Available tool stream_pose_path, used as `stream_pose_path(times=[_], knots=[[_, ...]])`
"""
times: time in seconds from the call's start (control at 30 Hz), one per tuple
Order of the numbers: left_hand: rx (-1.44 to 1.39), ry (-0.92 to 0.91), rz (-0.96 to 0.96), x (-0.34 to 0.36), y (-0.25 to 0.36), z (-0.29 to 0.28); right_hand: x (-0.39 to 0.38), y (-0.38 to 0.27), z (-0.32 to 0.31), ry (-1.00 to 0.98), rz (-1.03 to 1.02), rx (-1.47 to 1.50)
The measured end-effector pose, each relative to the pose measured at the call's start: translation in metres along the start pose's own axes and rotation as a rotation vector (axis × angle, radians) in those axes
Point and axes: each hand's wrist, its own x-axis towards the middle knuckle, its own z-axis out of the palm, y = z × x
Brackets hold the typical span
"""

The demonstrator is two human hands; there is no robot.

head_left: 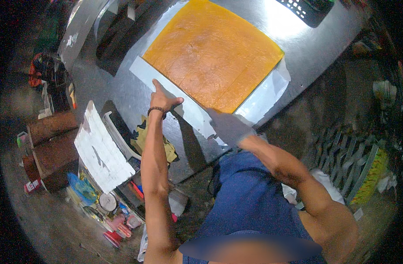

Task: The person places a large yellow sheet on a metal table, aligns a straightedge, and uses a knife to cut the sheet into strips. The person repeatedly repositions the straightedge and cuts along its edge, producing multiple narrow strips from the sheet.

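Observation:
A large orange-yellow slab (pixel 214 53) with a smooth, moist-looking top lies on a pale sheet (pixel 267 90) on the metal table. Along its near-left edge runs a flat, light-grey straight strip (pixel 144 72). My left hand (pixel 164 97), with a dark bead bracelet at the wrist, rests on this strip. Its index finger and thumb are stretched apart. Close to the slab's near corner, my right hand (pixel 231 126) is smeared by motion. Its fingers and anything in them cannot be made out.
The metal table (pixel 311 57) extends around the slab, with a black perforated crate (pixel 309 9) at its far right. At left stand a worn white board (pixel 102 149), brown boxes (pixel 54 136) and small containers (pixel 107 201). A grey slatted rack (pixel 348 156) stands at right.

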Motion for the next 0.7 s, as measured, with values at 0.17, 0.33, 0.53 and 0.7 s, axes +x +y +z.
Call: stream_pose_path(times=[0.17, 0.33, 0.53, 0.7], knots=[[0.058, 0.020, 0.009, 0.000, 0.000, 0.001, -0.030, -0.003, -0.010, -0.113, 0.149, 0.006], [0.054, -0.026, -0.054, -0.001, 0.005, -0.004, -0.028, -0.012, -0.019, -0.173, 0.176, -0.012], [0.052, -0.012, -0.040, -0.002, 0.004, -0.002, -0.067, 0.012, -0.006, -0.041, 0.050, -0.118], [0.136, 0.065, 0.101, 0.000, -0.003, 0.001, -0.067, 0.022, 0.001, -0.117, 0.153, -0.105]])
